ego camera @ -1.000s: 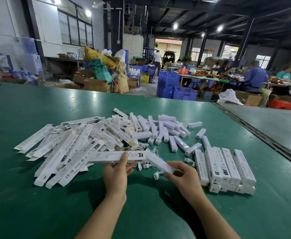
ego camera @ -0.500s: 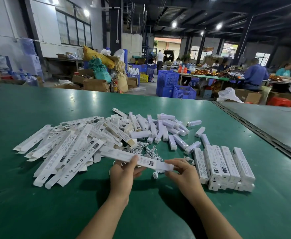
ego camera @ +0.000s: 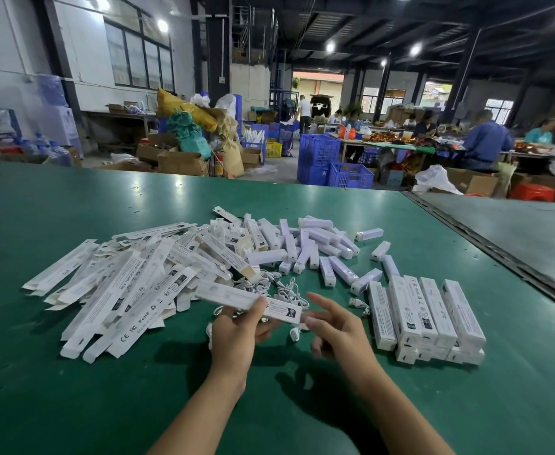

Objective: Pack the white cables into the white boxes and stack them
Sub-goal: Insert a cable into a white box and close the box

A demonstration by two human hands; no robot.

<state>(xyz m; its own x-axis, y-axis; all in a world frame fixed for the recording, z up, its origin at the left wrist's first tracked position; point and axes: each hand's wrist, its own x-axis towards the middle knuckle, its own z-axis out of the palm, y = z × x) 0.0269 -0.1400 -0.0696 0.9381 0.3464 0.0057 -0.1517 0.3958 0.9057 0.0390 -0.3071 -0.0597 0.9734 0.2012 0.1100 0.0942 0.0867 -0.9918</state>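
Left of the left hand (ego camera: pixel 235 330) sprawls a heap of flat boxes (ego camera: pixel 131 290), too many to count. That hand pinches one box (ego camera: pixel 226 294), with tangled cables (ego camera: pixel 269 284) just beyond. The right hand (ego camera: pixel 338 328), fingers spread, hangs beside stacked boxes (ego camera: pixel 433 307), four across on top. Open table (ego camera: pixel 72 405) lies nearer than both hands.

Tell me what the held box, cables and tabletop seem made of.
Box: probably thin card, matte white with print, sharp folded edges. Cables: thin, white, coiled, probably plastic-sheathed. Tabletop: smooth green sheet; lamp glare suggests a slight sheen, maybe vinyl or rubber.
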